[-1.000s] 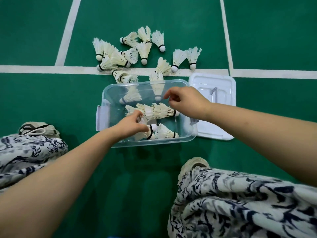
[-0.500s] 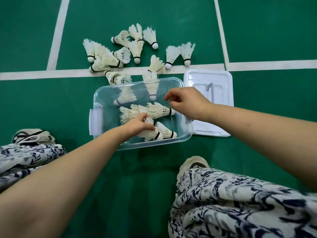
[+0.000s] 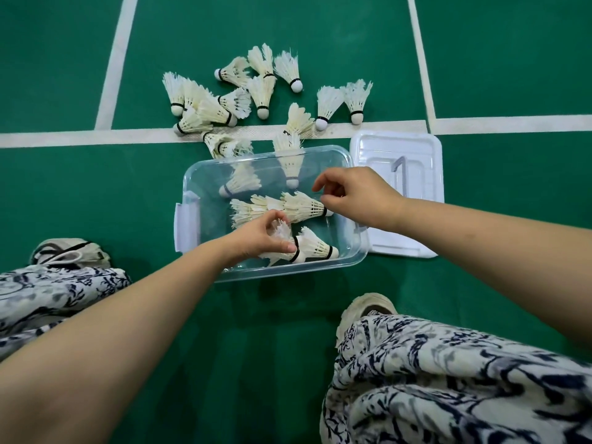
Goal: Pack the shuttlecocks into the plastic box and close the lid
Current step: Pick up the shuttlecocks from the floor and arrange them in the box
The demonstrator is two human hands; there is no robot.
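Observation:
A clear plastic box (image 3: 358, 251) sits on the green court floor with several white feather shuttlecocks lying in it. My left hand (image 3: 256, 235) is inside the box, fingers closed on a shuttlecock (image 3: 282, 248) in the near row, next to another one (image 3: 315, 245). My right hand (image 3: 358, 197) hovers over the box's right side, fingertips pinching at the cork end of a shuttlecock (image 3: 301, 206) in the middle row. A loose pile of shuttlecocks (image 3: 256, 94) lies on the floor beyond the box. The white lid (image 3: 416, 149) lies flat to the right of the box.
White court lines (image 3: 96, 137) cross the floor behind the box. My knees in patterned trousers (image 3: 448, 379) and two beige shoes (image 3: 368, 310) frame the near side. The box's latch flap (image 3: 185, 225) sticks out on its left end.
My left hand has settled lower on the near-row shuttlecock. My right hand stays at the cork of the middle-row shuttlecock. The view has shifted slightly.

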